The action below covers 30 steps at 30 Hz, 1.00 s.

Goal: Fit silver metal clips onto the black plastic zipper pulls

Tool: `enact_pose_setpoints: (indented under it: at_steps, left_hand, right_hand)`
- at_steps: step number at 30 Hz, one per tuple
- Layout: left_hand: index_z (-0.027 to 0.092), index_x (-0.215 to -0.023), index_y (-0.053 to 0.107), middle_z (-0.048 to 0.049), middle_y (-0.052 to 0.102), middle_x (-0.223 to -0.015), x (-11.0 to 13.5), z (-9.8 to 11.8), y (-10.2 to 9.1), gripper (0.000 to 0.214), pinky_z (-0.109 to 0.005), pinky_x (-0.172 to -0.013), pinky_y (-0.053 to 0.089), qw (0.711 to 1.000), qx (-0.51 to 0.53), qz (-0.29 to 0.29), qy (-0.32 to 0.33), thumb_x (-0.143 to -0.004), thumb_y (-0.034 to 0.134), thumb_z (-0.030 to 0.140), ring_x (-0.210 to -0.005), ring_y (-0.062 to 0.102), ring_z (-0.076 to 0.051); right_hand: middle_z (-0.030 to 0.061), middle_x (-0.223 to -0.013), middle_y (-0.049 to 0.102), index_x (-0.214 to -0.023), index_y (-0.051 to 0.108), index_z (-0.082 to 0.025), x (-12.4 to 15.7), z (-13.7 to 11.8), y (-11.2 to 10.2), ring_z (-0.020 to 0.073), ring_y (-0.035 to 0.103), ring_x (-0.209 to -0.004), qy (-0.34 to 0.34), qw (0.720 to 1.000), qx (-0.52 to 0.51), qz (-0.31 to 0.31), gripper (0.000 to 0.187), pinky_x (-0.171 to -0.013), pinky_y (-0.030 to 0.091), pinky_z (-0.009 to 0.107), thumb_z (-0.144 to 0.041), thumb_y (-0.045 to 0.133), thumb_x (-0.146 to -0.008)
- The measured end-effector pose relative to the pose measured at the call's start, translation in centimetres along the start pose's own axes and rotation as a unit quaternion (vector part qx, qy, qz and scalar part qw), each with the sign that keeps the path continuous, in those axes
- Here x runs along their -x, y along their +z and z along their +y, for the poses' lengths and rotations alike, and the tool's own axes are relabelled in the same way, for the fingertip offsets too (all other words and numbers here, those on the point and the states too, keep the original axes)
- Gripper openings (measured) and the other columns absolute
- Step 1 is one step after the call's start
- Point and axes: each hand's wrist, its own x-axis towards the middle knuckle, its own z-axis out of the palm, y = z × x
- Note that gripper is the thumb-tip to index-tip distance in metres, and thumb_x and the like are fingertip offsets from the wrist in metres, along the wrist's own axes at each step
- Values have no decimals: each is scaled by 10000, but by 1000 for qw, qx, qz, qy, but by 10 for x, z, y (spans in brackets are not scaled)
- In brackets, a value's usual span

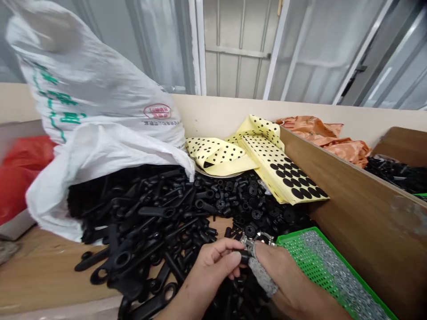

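Observation:
My left hand [216,264] pinches a small black cylindrical plastic part [245,256] between thumb and fingertips. From the right, my right hand [282,271] closes on the other end of this part, with a grey wrapping [263,278] around one of its fingers. Just beyond the fingertips lies something shiny and silver [267,238], partly hidden by the hands. Under and around both hands spreads a heap of black plastic parts, among them handle-like pieces with ring ends [156,212] and small round pieces [256,214].
A white woven sack [110,93] spills black parts at the left, near a red bag [23,173]. Yellow sheets with black round stickers [283,164] lean on a wooden divider [353,200]. At right sits a green basket [300,258] of small metal pieces. Orange bags [327,133] lie behind.

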Motion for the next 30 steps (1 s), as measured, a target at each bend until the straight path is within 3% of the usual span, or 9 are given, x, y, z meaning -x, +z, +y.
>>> enact_pose_setpoints:
  at_steps: [5, 10, 13, 18, 24, 30]
  left_hand:
    - [163, -862, 695, -11, 603, -648, 8, 2, 1, 199, -233, -586, 427, 986, -145, 18, 79, -735, 581, 264, -601, 525, -140]
    - [146, -856, 678, 7, 565, -569, 13, -4, 5, 210, -235, -550, 436, 995, -85, 27, 43, -725, 566, 265, -540, 523, -134]
    - [147, -863, 671, 21, 543, -542, 14, -6, 5, 204, -221, -523, 425, 997, -73, 31, 26, -723, 558, 244, -505, 511, -122]
    - [183, -883, 692, -12, 657, -721, 18, 2, -3, 187, -228, -650, 423, 972, -212, 12, 102, -769, 544, 198, -675, 571, -155]
    - [160, -859, 688, -35, 670, -726, 23, 1, -9, 167, -238, -657, 415, 947, -284, 34, 144, -798, 538, 205, -677, 582, -172]
    - [203, -903, 654, -29, 674, -792, 27, -14, -15, 170, -236, -685, 432, 943, -293, 32, 157, -848, 496, 229, -731, 607, -173]
  right_hand:
    - [23, -762, 565, -816, 481, -194, -2, -8, 3, 148, 527, -676, 1, 992, -129, 11, 183, -631, 413, 248, -228, 314, -882]
    - [74, -756, 559, -807, 460, -191, 5, 1, 17, 189, 518, -651, -76, 996, -1, 42, 119, -571, 394, 286, -189, 340, -810]
    - [84, -769, 550, -860, 453, -195, 8, 7, 21, 210, 518, -676, -86, 995, 44, 30, 137, -591, 397, 311, -152, 342, -791]
    - [65, -768, 546, -843, 426, -208, 4, 8, 19, 193, 524, -645, -84, 996, 18, 19, 100, -561, 385, 292, -150, 348, -817]
    - [32, -674, 526, -775, 435, -214, 0, -1, 21, 178, 507, -585, -41, 999, -25, -10, 117, -522, 374, 282, -221, 343, -846]
    - [38, -820, 584, -937, 491, -229, 11, -10, 33, 192, 546, -772, 28, 998, -44, 41, 146, -630, 426, 277, -245, 356, -885]
